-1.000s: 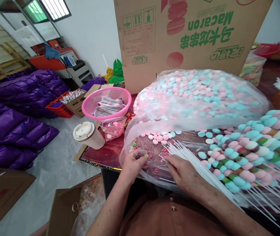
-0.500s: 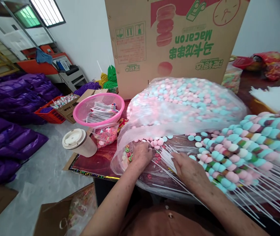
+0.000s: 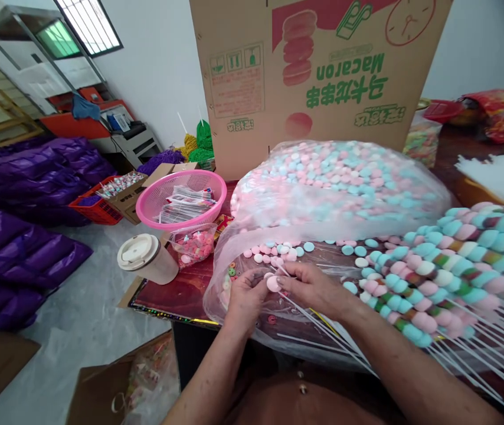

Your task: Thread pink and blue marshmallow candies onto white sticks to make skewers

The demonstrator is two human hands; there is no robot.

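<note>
My left hand (image 3: 244,295) pinches a round pink candy (image 3: 272,284) just above the open plastic sheet. My right hand (image 3: 309,287) is closed on a thin white stick (image 3: 314,321) whose tip meets that candy. Both hands touch at the fingertips. Loose pink, white and blue candies (image 3: 278,250) lie beyond them, with small coloured ring candies (image 3: 231,272) to the left. More white sticks (image 3: 336,336) lie under my right wrist.
A big clear bag of pink and blue candies (image 3: 336,177) sits behind the hands, in front of a tall cardboard box (image 3: 318,77). Finished candy skewers (image 3: 447,271) pile at the right. A lidded cup (image 3: 146,258), pink basket (image 3: 181,198) and small candy bag (image 3: 192,246) stand left.
My left hand picked a pink candy from the loose pile and drew back. My right hand lifted one stick off the bundle and brought its tip to the candy.
</note>
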